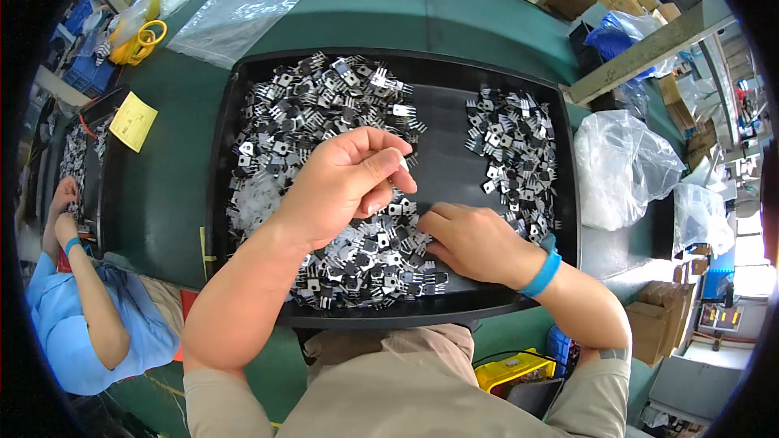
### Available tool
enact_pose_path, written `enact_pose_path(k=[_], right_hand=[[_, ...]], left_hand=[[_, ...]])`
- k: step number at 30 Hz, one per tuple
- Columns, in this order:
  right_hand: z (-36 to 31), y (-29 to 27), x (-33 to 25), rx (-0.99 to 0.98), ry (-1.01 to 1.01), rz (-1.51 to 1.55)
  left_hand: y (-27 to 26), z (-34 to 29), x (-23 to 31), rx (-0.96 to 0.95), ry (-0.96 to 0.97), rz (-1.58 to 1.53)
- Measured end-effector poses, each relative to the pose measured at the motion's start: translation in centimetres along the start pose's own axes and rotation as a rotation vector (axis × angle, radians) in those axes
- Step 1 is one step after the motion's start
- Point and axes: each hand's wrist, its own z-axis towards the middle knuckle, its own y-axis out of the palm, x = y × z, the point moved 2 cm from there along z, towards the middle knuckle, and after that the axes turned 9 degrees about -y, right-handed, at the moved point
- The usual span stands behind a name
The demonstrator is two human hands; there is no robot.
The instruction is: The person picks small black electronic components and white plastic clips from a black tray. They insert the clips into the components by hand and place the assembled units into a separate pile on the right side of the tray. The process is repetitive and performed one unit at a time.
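A wide black tray (pixel 442 130) lies before me, holding loose black three-legged transistors (pixel 316 105) heaped on its left side. A smaller pile of transistors (pixel 519 142) lies along its right side. Among the left heap sit small translucent white pieces (pixel 256 203). Above that heap my left hand (pixel 345 174) is closed in a pinch, a small white piece (pixel 403 164) showing at the thumb tip. Lower down, my right hand (pixel 483 243) reaches to the heap's right edge with fingers and thumb drawn together; what lies between them is hidden.
A clear plastic bag (pixel 251 4) lies behind the tray, and a filled clear bag (pixel 621 170) stands at its right. A yellow note (pixel 134 122) is stuck to another tray at left, where a co-worker in blue (pixel 105 324) works. A metal post (pixel 649 49) rises at right.
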Motion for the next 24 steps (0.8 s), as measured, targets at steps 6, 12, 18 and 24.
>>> enact_pose_path(k=[6, 12, 18, 24], right_hand=[[2.7, 0.6, -0.1, -0.052, 0.134, -0.072], [2.1, 2.8, 1.9, -0.009, 0.028, 0.096], [2.0, 2.4, 2.2, 0.081, -0.054, 0.212], [2.3, -0.8, 1.7, 0.246, -0.07, 0.431]], left_hand=[[-0.2, -0.4, 0.4, 0.053, -0.036, -0.037], [0.0, 0.0, -0.3, 0.032, -0.059, -0.001], [-0.2, 0.1, -0.5, 0.031, -0.108, -0.011], [0.0, 0.0, -0.8, 0.076, -0.196, 0.104]])
